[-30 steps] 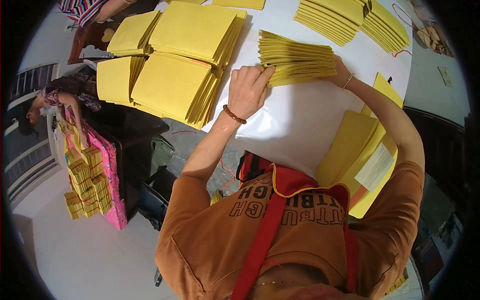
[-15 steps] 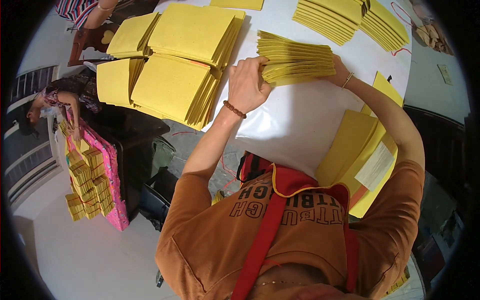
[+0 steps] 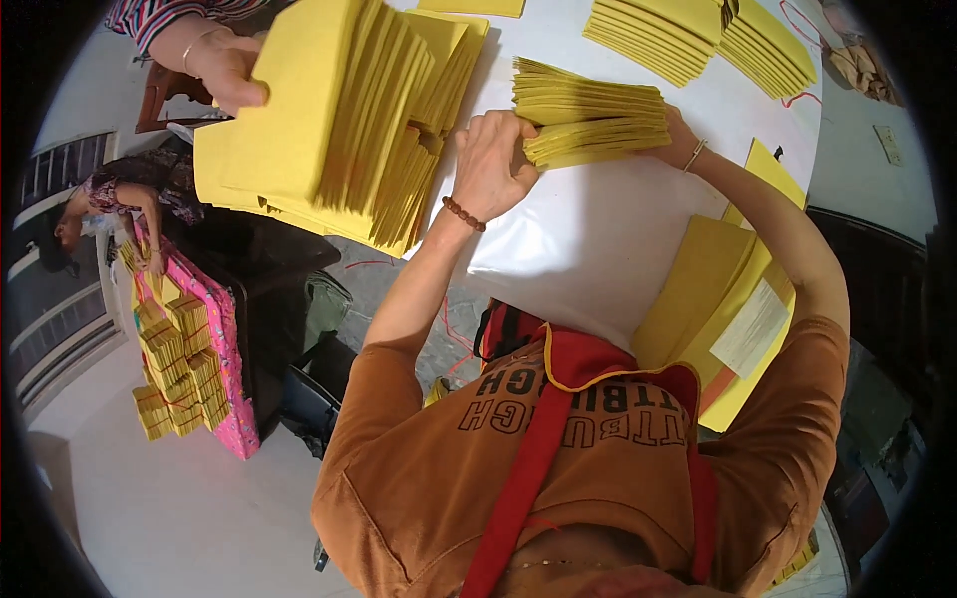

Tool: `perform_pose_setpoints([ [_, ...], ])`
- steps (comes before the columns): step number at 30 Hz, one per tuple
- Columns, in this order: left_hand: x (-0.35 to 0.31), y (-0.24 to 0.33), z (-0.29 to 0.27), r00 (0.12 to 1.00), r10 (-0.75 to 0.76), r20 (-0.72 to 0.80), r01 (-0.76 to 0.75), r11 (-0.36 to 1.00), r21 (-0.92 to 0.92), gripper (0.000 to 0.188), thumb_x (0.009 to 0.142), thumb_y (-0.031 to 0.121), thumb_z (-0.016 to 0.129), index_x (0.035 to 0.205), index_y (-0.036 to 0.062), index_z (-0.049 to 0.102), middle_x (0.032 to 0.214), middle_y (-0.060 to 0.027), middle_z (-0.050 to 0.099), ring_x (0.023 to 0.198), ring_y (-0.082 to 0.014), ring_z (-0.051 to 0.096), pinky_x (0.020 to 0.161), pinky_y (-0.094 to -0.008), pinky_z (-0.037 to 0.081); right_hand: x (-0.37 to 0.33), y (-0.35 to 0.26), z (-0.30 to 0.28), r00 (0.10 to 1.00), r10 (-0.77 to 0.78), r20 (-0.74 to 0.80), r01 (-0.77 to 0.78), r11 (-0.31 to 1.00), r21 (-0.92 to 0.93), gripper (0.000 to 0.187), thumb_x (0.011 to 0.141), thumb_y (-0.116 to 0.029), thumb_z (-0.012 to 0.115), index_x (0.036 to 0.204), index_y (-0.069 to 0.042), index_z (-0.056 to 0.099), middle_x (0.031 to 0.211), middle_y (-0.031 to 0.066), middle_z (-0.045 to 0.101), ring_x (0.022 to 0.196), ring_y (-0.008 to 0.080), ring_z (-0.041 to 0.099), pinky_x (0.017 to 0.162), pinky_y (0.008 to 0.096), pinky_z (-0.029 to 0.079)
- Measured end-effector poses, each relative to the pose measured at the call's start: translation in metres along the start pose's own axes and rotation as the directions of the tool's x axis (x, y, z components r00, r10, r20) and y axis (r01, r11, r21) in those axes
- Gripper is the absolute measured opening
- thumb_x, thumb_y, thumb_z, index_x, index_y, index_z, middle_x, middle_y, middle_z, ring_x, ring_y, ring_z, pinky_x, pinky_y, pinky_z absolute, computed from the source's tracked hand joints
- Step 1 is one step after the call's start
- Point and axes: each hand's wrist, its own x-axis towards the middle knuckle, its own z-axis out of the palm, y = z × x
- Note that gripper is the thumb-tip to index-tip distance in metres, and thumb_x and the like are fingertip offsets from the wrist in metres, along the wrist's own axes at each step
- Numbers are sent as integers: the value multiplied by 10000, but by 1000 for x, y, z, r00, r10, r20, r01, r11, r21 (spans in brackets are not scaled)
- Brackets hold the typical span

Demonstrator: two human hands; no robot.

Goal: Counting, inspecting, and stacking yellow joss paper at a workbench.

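Observation:
A thick bundle of folded yellow paper stands edge-up on the white-covered table, its many layered edges facing up. My left hand is closed around its left end, thumb toward me and fingers curled at the far side. At the right end my right hand grips the same bundle, and most of its fingers are hidden behind the paper. Left of my left hand lie large stacks of folded yellow paper. Over them, a co-worker's hand in a striped sleeve holds a thick yellow stack tilted up.
More yellow stacks lie at the far side of the white table. Yellow sheets with a pale paper slip sit by my right arm. At left, another person works at a pink-covered table bearing several tied yellow bundles.
The co-worker's hand has reached in from the upper left and now holds up a yellow stack above the others. My two hands and the bundle between them have hardly moved.

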Motion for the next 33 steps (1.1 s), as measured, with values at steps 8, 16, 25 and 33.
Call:
perform_pose_setpoints([
  [8,-2,-5,6,994,-80,76,107,880,-464,348,647,30,573,985,37,486,957,-92,523,953,-254,492,840,-356,353,0,-2,-3,997,43,65,-41,999,-29,710,572,-269,798,1156,-90,436,1107,113,517,1034,283,511,904,378,418],
  [16,-14,-5,6,991,76,-113,-111,929,-353,275,695,50,646,951,24,547,982,-100,552,922,-229,527,784,-332,422,1,-10,-5,997,53,57,-52,998,-18,697,593,-297,783,1160,-88,436,1079,114,520,1004,280,519,887,376,424],
  [25,-8,-19,27,948,260,-183,-286,949,-130,298,686,145,716,910,34,555,988,-105,544,936,-295,492,787,-396,410,1,-12,-10,996,67,63,-74,990,120,645,616,-241,786,1147,-71,463,1084,94,561,1010,227,549,879,350,446],
  [33,32,-60,45,982,-189,-16,147,814,-562,1354,517,254,836,1362,61,-204,1443,-213,-59,1350,-285,-14,1094,-390,80,10,-41,-38,917,267,298,-389,765,513,598,670,-122,722,1205,-59,464,1157,71,543,1084,163,498,922,323,411],
])
